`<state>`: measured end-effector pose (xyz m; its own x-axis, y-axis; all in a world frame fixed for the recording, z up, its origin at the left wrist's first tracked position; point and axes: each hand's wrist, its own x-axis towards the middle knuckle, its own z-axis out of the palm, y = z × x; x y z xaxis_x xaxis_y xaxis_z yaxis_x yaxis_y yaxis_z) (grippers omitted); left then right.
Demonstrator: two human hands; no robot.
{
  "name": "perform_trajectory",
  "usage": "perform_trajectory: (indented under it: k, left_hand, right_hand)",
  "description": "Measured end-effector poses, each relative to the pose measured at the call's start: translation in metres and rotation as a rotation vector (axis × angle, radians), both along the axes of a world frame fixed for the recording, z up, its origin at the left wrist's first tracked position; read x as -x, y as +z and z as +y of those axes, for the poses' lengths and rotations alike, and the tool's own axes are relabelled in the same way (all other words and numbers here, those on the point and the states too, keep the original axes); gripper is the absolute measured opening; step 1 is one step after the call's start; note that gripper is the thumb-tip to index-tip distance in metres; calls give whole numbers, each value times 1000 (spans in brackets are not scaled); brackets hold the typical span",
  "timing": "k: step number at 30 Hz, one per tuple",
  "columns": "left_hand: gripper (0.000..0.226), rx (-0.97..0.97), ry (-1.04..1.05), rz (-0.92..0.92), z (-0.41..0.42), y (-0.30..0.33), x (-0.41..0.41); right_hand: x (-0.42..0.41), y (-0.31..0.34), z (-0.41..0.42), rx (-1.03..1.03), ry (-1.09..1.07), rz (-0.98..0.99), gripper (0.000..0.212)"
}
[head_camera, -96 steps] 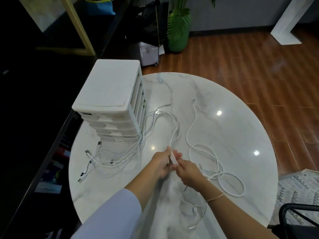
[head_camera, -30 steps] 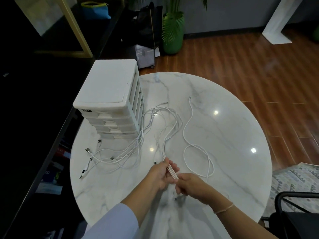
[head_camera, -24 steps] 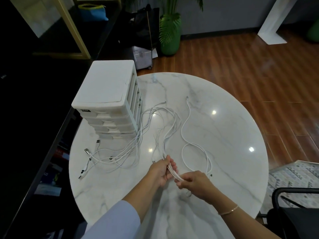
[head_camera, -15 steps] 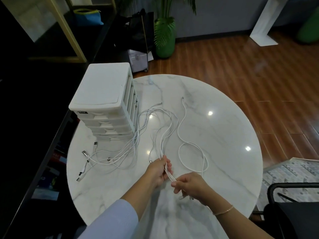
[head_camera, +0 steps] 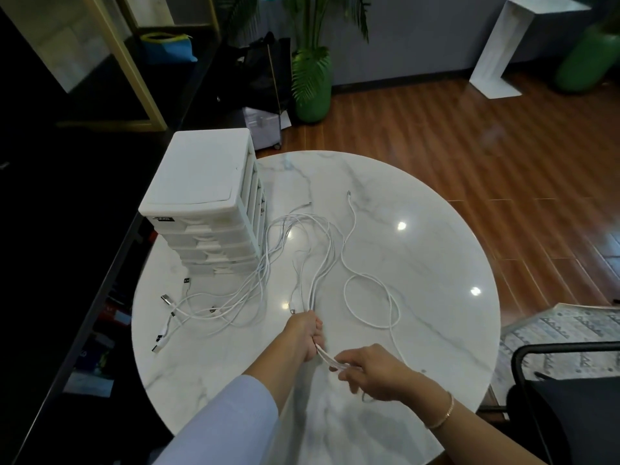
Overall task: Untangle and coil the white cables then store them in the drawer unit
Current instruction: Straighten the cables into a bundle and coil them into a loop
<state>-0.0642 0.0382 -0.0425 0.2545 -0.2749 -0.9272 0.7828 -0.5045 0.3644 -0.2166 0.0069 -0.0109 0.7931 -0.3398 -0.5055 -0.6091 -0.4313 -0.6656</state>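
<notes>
The job is just getting started. No cable is rolled up yet, and none is in the drawer unit [head_camera: 201, 176]. All its drawers look closed. So the sorting, the rolling up and the putting away are all still left to do.

The left hand [head_camera: 303, 333] is curled tight around a bunch of white cables [head_camera: 315, 263], near 6 o'clock on the round table [head_camera: 419, 236]. The right hand [head_camera: 372, 372] sits just beside it, a bit more toward 5 o'clock. Its fingers pinch the same bunch where it comes out below the left hand. Both hands have a closed grip on the cables.

From the left hand the cables run up the table toward 12 o'clock, then bend back down to 9 o'clock, where their plug ends lie spread out. One long cable [head_camera: 352, 229] lies apart at the middle, with a loose loop toward 4 o'clock.

Counting: one drawer unit, at 10 o'clock. It seems to have five drawers, but I am not sure. There is one table and two hands. The cables are too mixed up to count. I can see about five plug ends at 9 o'clock.
</notes>
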Motion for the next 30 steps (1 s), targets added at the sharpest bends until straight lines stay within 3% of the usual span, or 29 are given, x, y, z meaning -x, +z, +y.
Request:
perform_trajectory:
  k: [2, 11, 19, 25, 30]
  left_hand:
    - [41, 9, -18, -3, 1, 3, -2]
    - [41, 95, 8, -56, 1, 8, -8]
    - [39, 290, 168, 100, 14, 16, 14]
    - [37, 342, 297, 145, 13, 20, 30]
    - [51, 249, 364, 125, 11, 14, 35]
  right_hand:
    - [3, 0, 1, 16, -1, 42, 16]
    - [5, 6, 1, 107, -41, 57, 35]
    - [5, -1, 1, -350, -464, -50, 36]
    - [7, 0, -6, -370, -354, 6, 37]
    - [13, 7, 8, -98, -62, -78, 40]
